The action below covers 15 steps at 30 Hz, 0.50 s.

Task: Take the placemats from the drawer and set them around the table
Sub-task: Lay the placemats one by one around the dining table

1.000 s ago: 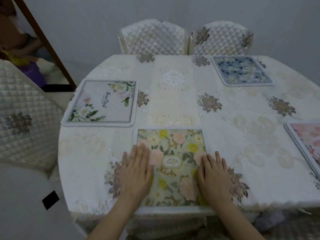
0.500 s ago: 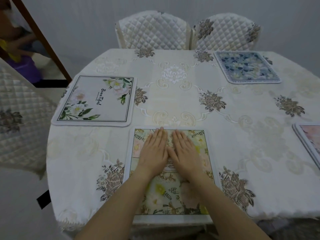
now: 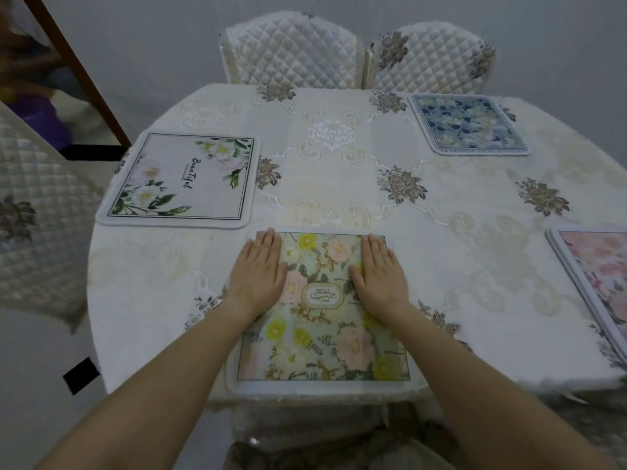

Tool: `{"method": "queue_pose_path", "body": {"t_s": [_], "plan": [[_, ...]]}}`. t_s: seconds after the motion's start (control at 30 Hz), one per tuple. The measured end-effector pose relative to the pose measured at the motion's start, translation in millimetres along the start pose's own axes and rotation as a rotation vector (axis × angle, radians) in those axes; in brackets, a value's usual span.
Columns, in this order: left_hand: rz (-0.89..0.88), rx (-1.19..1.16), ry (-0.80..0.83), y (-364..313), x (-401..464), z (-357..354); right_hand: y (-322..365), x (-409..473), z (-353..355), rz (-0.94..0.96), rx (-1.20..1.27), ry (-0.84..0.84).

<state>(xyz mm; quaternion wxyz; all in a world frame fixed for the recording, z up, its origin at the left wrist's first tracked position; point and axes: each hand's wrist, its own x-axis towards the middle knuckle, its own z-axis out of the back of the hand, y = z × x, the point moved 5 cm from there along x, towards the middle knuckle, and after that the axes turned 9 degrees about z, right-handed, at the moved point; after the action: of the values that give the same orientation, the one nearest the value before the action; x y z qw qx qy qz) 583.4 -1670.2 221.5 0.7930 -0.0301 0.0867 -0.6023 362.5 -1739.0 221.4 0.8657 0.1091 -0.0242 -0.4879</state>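
A green floral placemat (image 3: 322, 337) lies flat at the near edge of the round table (image 3: 339, 184). My left hand (image 3: 259, 274) presses flat on its far left corner, fingers straight. My right hand (image 3: 378, 276) presses flat on its far right part, fingers straight too. A white placemat with white flowers (image 3: 179, 181) lies at the left. A blue floral placemat (image 3: 468, 125) lies at the far right. A pink floral placemat (image 3: 597, 286) is cut off by the right edge of the view.
An embroidered cream tablecloth (image 3: 492, 252) covers the table. Two quilted chairs (image 3: 291, 50) (image 3: 431, 59) stand at the far side, another quilted chair (image 3: 30, 215) at the left. A chair seat (image 3: 305, 449) shows below the near edge. A wooden frame (image 3: 78, 72) leans at the back left.
My hands were together at the mat's middle half a second ago. They have since slid apart to its far left and far right parts. The mat stays flat.
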Motion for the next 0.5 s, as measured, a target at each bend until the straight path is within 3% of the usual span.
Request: {"method": "queue_pose_path", "body": {"t_s": [0.13,0.27,0.5], "plan": [[-0.073,-0.034,-0.022,-43.0,-54.8,4.1,59.6,-41.4,4.3,0.037,0.135,-0.093],[-0.176,-0.068,-0.002,-70.2,-111.3,-19.8,114.2,-91.2,-18.2,0.146,0.193,-0.073],[-0.123,-0.053,-0.015,-32.8,-125.9,-25.4,71.6,-114.4,-27.5,0.143,0.068,-0.021]]}}
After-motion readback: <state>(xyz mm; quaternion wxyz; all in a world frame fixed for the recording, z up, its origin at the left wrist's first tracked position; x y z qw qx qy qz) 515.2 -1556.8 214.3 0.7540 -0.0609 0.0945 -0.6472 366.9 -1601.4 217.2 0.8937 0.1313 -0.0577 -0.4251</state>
